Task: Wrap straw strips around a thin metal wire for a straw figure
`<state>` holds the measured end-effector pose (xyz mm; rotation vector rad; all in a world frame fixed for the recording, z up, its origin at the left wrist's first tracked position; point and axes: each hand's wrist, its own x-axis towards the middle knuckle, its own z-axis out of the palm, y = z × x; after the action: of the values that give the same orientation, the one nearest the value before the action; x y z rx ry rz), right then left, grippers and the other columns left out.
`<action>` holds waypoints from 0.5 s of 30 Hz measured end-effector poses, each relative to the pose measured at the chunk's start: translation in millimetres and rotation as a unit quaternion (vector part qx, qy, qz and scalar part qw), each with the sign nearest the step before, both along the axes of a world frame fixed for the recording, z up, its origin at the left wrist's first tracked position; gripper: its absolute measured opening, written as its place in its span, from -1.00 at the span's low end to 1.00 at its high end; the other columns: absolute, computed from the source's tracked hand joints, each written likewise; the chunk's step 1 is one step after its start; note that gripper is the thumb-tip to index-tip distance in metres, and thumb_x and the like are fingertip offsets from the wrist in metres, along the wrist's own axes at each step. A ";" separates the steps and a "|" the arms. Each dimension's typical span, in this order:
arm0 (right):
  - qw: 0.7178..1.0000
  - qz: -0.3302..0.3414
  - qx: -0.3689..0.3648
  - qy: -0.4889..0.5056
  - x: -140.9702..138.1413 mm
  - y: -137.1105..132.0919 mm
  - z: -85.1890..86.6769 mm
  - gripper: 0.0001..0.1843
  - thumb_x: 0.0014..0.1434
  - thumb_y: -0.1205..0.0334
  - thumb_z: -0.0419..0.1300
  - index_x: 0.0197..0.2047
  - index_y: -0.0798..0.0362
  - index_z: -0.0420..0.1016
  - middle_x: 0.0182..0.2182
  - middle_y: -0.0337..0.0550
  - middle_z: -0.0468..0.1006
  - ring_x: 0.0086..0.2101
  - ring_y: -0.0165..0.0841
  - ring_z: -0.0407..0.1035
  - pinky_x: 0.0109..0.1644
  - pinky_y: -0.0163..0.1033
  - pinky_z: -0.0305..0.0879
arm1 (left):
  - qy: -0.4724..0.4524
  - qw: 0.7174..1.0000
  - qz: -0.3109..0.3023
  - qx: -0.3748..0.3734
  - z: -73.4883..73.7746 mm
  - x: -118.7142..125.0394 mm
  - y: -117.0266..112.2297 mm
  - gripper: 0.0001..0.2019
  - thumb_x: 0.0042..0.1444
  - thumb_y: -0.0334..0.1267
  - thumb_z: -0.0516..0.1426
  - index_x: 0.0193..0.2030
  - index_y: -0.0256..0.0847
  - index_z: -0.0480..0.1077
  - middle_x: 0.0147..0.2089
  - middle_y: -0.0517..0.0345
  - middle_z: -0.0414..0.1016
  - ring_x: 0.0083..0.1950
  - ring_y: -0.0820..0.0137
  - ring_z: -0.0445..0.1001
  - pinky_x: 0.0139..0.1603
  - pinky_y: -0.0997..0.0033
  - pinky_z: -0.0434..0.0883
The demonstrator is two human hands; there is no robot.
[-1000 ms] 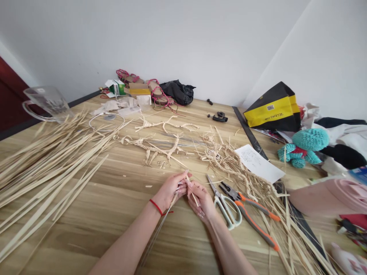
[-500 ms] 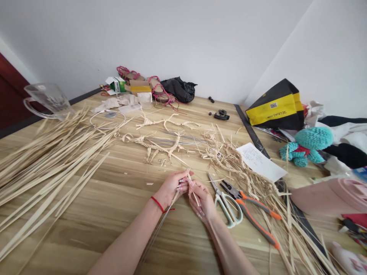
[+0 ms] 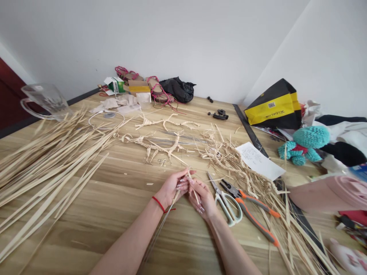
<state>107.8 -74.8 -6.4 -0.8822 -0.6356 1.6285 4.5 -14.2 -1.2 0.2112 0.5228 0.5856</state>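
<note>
My left hand (image 3: 175,185), with a red cord on its wrist, is closed round a bundle of thin wires (image 3: 162,225) whose ends trail down toward me. Straw covers the part of the bundle near the palm. My right hand (image 3: 203,195) pinches a flat straw strip (image 3: 194,190) against the tip of that bundle, and the fingers of both hands meet there. Just beyond lies a woven straw figure (image 3: 157,146) with leg-like branches. Scissors (image 3: 228,204) with pale handles and orange-grey pliers (image 3: 252,210) rest right of my right hand.
Loose straw strips (image 3: 57,164) spread over the left side, near a glass mug (image 3: 46,101). More straw pieces (image 3: 243,172) and a written paper (image 3: 259,160) lie at right. Behind are sandals (image 3: 157,89), a black plastic bag (image 3: 179,89) and a black-yellow bag (image 3: 275,105).
The view has shifted very slightly. Both hands stay together at the same spot, with the strip and wires still held; the right fingers have moved only a little.
</note>
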 end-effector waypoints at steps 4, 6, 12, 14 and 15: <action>1.000 0.005 0.009 0.000 0.2 -1.1 -0.3 -0.68 0.03 0.05 0.24 -0.57 0.09 0.33 -0.88 -0.50 0.06 -0.87 -0.64 -0.19 -0.82 -0.46 -0.32 | -0.013 1.000 -0.001 0.006 -5.3 0.6 0.7 -0.80 0.21 -0.40 -0.05 -0.24 -0.44 0.37 -0.67 0.35 0.11 -0.78 0.73 0.00 -0.81 0.78 0.03; 1.000 0.010 0.008 0.001 1.1 -1.7 -1.4 -0.68 0.03 0.06 0.24 -0.57 0.09 0.33 -0.89 -0.50 0.06 -0.87 -0.64 -0.18 -0.81 -0.46 -0.32 | -0.015 1.000 -0.006 0.002 -6.1 0.5 1.4 -0.79 0.21 -0.40 -0.07 -0.27 -0.44 0.37 -0.68 0.34 0.12 -0.79 0.73 -0.01 -0.81 0.78 0.01; 1.000 0.016 0.007 -0.007 3.0 -2.1 -5.6 -0.68 0.02 0.06 0.25 -0.57 0.09 0.32 -0.88 -0.49 0.07 -0.86 -0.63 -0.15 -0.80 -0.45 -0.30 | 0.007 1.000 -0.014 0.001 -3.8 -0.1 1.9 -0.77 0.21 -0.42 -0.07 -0.37 -0.42 0.36 -0.71 0.35 0.10 -0.78 0.73 -0.05 -0.81 0.78 -0.02; 1.000 0.008 0.016 -0.005 2.0 -2.8 -6.8 -0.68 0.04 0.06 0.23 -0.56 0.09 0.32 -0.88 -0.49 0.08 -0.86 -0.63 -0.14 -0.80 -0.46 -0.29 | 0.019 0.999 -0.010 0.033 -4.2 0.1 1.3 -0.79 0.20 -0.41 -0.04 -0.35 -0.43 0.38 -0.70 0.35 0.10 -0.77 0.72 -0.05 -0.80 0.77 -0.02; 1.000 0.002 0.023 0.000 1.3 -3.3 -7.1 -0.68 0.06 0.06 0.22 -0.56 0.09 0.32 -0.87 -0.48 0.09 -0.86 -0.62 -0.13 -0.80 -0.46 -0.28 | 0.027 0.998 -0.008 0.057 -4.5 0.1 1.0 -0.81 0.19 -0.39 -0.02 -0.32 -0.43 0.39 -0.69 0.35 0.11 -0.76 0.71 -0.04 -0.79 0.76 -0.01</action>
<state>109.1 -78.1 -13.6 -0.8473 -0.6716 1.6106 4.6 -13.2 -5.7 0.3394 0.5393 0.5968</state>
